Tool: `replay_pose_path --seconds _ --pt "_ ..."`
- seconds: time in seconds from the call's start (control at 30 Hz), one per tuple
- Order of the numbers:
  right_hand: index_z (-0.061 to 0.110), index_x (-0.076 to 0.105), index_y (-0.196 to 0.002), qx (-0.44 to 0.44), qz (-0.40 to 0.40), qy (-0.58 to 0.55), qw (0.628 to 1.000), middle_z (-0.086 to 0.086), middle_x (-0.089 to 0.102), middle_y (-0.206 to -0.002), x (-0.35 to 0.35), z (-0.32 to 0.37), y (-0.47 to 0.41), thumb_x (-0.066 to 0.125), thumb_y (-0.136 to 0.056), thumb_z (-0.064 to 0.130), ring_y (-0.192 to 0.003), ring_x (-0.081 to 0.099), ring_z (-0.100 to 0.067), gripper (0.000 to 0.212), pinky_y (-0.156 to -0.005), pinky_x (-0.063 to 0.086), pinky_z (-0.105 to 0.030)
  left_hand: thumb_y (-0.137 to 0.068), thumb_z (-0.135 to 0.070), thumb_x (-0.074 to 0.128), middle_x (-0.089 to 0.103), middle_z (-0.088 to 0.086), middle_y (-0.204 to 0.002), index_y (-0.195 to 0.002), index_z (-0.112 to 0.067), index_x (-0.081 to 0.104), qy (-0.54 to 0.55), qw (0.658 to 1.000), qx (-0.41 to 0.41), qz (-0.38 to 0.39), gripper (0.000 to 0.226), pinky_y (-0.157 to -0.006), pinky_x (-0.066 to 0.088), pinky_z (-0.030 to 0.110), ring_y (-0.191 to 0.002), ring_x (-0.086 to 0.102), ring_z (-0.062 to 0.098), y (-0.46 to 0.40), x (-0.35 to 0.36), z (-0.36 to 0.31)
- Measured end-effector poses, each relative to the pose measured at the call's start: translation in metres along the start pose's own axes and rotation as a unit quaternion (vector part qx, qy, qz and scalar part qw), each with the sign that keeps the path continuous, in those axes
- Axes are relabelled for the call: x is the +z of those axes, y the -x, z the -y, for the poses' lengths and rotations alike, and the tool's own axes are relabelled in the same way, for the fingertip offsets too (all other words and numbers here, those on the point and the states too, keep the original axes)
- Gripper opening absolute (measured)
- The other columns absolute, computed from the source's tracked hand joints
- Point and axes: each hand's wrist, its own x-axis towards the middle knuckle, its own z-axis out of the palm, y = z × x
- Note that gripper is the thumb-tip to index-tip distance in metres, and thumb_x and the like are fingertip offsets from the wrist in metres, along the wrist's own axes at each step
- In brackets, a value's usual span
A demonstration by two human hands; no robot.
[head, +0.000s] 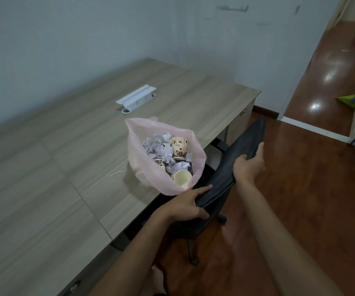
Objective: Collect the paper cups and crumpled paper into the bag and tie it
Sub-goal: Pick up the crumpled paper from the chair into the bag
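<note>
1. Desk (44, 167), left: no loose cups or paper visible on it; a white socket box (137, 99) sits near the back
2. Pink bag (144, 167) at the desk's front edge, mouth open, untied; cups (178, 145) and crumpled paper (161, 150) already inside, so collecting looks done and tying is left
3. Left hand (185, 207) grips the top of the chair back (240, 154)
4. Right hand (249, 165) grips it further along
5. Chair stands between the person and the bag
</note>
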Motion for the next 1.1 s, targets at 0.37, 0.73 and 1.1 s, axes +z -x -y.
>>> replay_pose_path --seconds 0.37,0.73,1.1 --pt "0.011 0.017 -0.155 -0.08 0.051 0.077 0.993 -0.007 0.021 -0.162 0.014 0.008 0.023 0.049 -0.096 0.01 -0.148 0.022 -0.024 0.067 -0.122 0.018 -0.035 -0.072 -0.046 0.081 0.04 -0.005 -0.151 -0.149 -0.043 0.027 -0.025 0.999 -0.007 -0.027 0.094 -0.111 0.038 0.033 -0.135 0.041 0.012 0.021 -0.008 0.008" --pt "0.005 0.058 -0.125 -0.277 0.353 0.308 0.839 -0.016 0.056 -0.134 0.069 0.02 0.063 0.056 -0.089 0.038 -0.132 0.044 -0.032 0.049 -0.103 0.041 -0.04 -0.07 -0.041 0.084 0.071 -0.007 -0.111 -0.123 -0.022 0.065 0.101 0.956 -0.042 -0.273 0.06 -0.086 0.059 0.036 -0.097 0.069 0.008 0.05 -0.088 0.042" --pt "-0.005 0.052 -0.128 0.047 0.517 0.478 0.709 -0.019 0.062 -0.098 0.113 -0.03 0.099 0.062 -0.09 0.011 -0.078 0.069 -0.03 0.042 -0.071 0.061 -0.04 -0.063 -0.045 0.084 0.052 0.012 -0.119 -0.118 -0.016 0.051 -0.151 0.672 -0.297 -0.661 0.071 -0.086 0.043 0.04 -0.109 0.05 0.031 0.102 -0.142 0.097"
